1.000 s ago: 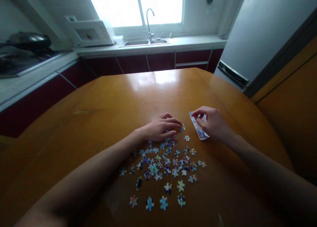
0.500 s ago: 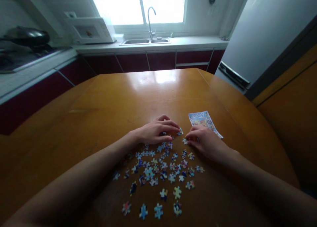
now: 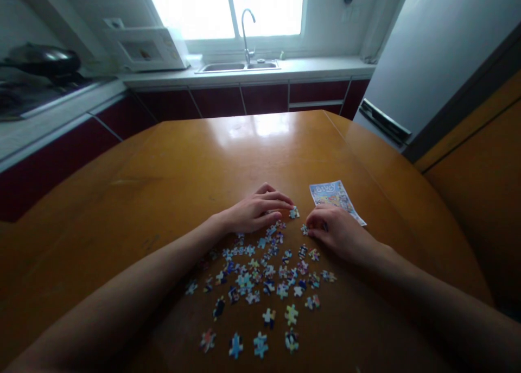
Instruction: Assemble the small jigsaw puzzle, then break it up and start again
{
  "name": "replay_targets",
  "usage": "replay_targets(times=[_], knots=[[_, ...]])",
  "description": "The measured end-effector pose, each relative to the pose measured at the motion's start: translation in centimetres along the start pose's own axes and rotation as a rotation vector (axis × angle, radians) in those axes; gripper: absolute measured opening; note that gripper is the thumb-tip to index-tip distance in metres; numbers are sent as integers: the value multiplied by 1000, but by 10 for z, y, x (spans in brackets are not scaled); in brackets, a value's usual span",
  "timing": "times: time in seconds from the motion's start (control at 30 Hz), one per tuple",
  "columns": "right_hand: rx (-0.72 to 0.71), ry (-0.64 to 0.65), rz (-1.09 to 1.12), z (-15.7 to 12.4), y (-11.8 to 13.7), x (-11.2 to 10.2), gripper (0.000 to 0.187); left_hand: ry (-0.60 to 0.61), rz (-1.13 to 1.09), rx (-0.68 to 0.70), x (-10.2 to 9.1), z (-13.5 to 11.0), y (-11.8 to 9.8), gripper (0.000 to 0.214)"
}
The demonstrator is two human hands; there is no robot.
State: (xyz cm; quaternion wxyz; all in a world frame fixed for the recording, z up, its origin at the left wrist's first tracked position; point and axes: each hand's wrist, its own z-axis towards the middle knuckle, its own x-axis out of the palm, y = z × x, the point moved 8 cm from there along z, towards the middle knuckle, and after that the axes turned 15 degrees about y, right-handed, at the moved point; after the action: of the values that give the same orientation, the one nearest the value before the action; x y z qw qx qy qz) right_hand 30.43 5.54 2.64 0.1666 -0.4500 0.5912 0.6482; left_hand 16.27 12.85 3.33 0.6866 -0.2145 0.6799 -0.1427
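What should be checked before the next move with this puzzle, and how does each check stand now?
1. Puzzle pieces spread out near both hands: ok.
2. Picture sheet flat, uncovered, beside the right hand: ok.
3. Left hand open, flat on the table: ok.
4. Right hand gripping a piece: cannot tell; it curls beside one small piece.
5. Any pieces already joined: cannot tell, too small.

Dim, backlit by blown-out window [image 3: 226, 9]

I note the table [image 3: 252, 156] as glossy, smooth varnished wood reflecting window light. Puzzle pieces [image 3: 260, 275] look like matt printed cardboard. Leaflet [image 3: 334, 198]: thin printed paper, slight sheen. Tap [image 3: 246, 31]: shiny metal.
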Motion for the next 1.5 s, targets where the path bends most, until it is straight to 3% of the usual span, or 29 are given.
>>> replay_targets(times=[0.23,0.77,1.2,1.5], knots=[[-49,30,33,2,7,1,15,5,9,64,1,0,-4,30],[-60,-54,-70,7,4,2,5,65,-23,74,7,3,-3,37],[-28,-108,-178,8,8,4,8,68,-47,97,5,3,-7,36],[-91,-81,-208,9,9,7,19,69,-19,86,7,4,-6,36]])
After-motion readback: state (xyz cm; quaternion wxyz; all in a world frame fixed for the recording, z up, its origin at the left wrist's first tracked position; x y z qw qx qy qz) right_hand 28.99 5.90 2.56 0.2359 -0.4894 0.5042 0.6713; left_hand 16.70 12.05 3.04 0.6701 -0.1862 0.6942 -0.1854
